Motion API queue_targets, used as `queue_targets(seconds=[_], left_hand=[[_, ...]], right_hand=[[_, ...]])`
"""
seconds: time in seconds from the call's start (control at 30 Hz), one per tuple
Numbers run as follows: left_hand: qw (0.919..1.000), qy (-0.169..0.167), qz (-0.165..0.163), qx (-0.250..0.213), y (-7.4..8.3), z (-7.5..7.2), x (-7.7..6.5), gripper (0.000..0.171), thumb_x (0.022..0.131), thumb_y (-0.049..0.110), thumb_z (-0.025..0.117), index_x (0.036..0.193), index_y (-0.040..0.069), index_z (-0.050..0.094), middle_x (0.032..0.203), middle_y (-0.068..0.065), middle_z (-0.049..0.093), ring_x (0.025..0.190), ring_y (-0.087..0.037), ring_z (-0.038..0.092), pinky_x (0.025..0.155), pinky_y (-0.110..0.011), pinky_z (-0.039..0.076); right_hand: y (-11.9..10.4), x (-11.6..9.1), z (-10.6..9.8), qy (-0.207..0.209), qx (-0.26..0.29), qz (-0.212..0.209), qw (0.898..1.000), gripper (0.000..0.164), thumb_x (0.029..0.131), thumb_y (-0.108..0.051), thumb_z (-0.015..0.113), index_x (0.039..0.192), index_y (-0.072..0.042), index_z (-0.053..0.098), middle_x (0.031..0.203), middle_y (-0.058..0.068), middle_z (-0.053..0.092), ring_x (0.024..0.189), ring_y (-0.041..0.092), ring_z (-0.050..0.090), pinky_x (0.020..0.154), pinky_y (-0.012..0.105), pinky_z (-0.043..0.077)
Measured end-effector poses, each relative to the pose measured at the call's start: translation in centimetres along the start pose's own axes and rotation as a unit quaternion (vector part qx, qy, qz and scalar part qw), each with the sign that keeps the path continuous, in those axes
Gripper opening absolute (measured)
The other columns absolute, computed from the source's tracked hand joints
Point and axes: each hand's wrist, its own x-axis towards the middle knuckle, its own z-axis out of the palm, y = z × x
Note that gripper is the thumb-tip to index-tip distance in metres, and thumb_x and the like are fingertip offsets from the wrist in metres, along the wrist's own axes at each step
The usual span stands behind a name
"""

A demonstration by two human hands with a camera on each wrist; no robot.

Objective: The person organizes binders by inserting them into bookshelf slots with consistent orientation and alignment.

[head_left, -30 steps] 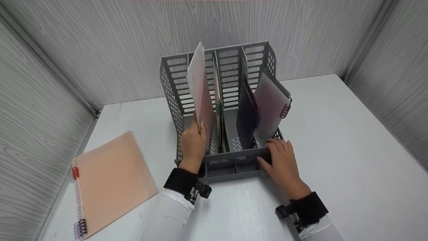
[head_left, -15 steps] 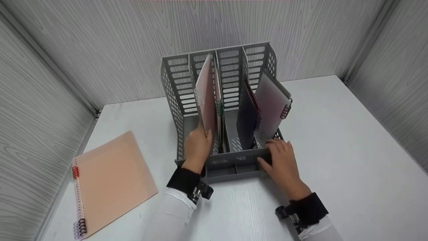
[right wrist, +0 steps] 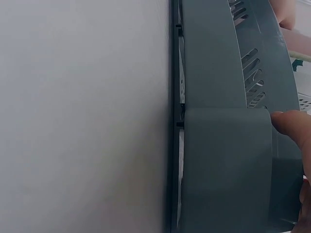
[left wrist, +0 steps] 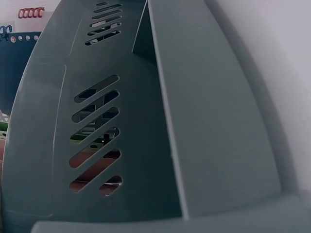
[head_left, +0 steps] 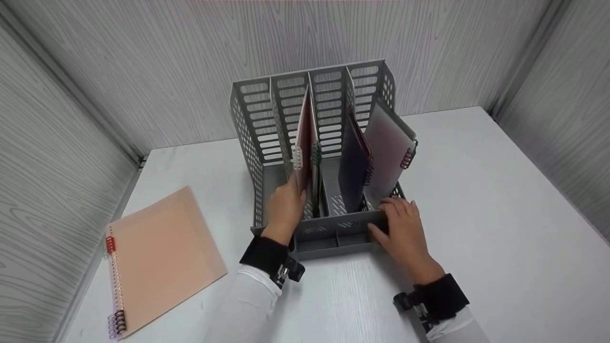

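We pinch the white-ringed notebook (head_left: 306, 124) between left thumb and fingers, our left hand (head_left: 286, 205) closed to its thickness; it stands nearly upright in the rack's second compartment from the left, beside the green-ringed notebook (head_left: 316, 155). Our right hand (head_left: 404, 228) grips the front right corner of the file rack (head_left: 352, 223). We do best to hold the rack steady and ease the spine in straight, lest rings snag. The rack looks like smooth, rigid grey plastic with slotted walls; the thin covers look flexible.
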Motion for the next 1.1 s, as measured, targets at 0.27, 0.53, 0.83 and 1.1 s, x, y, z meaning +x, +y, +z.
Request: queue_targets(seconds=[0.27, 0.53, 0.83, 1.1], left_hand=[[0.9996, -0.025, -0.001, -0.010, 0.0, -0.1, 0.0, 0.052, 0.090, 0.018, 0.062, 0.135, 0.001, 0.044, 0.083, -0.015, 0.067, 0.064, -0.027, 0.063, 0.055, -0.039, 0.049], [0.9994, -0.025, 0.007, -0.022, 0.0, -0.3, -0.4, 0.053, 0.089, 0.017, 0.062, 0.137, 0.002, 0.043, 0.077, -0.012, 0.066, 0.058, -0.022, 0.060, 0.050, -0.035, 0.046], [0.9991, -0.033, 0.012, -0.026, 0.1, -0.7, -0.9, 0.056, 0.088, 0.019, 0.063, 0.138, 0.008, 0.042, 0.066, -0.003, 0.059, 0.049, -0.014, 0.051, 0.045, -0.030, 0.041], [0.9978, -0.014, 0.039, -0.052, -0.2, -1.3, -1.9, 0.055, 0.088, 0.019, 0.064, 0.138, 0.009, 0.043, 0.091, -0.007, 0.068, 0.051, -0.014, 0.053, 0.047, -0.028, 0.043]], right_hand=[[-0.1, 0.0, -0.1, 0.003, 0.002, -0.001, 1.000, 0.043, 0.082, -0.028, 0.072, 0.110, 0.000, 0.056, 0.123, 0.017, 0.053, 0.121, 0.033, 0.040, 0.106, 0.054, 0.017], [-0.1, -0.1, 0.0, 0.006, 0.005, -0.004, 1.000, 0.042, 0.081, -0.027, 0.072, 0.110, 0.000, 0.057, 0.123, 0.016, 0.053, 0.121, 0.033, 0.040, 0.106, 0.054, 0.016], [-0.1, 0.0, 0.0, 0.002, 0.008, 0.001, 1.000, 0.042, 0.082, -0.027, 0.072, 0.110, -0.001, 0.057, 0.123, 0.016, 0.053, 0.121, 0.032, 0.040, 0.106, 0.054, 0.016], [-0.1, -0.1, 0.0, -0.005, 0.011, 0.010, 1.000, 0.044, 0.081, -0.029, 0.072, 0.111, -0.001, 0.056, 0.124, 0.016, 0.052, 0.122, 0.033, 0.039, 0.107, 0.054, 0.014]])
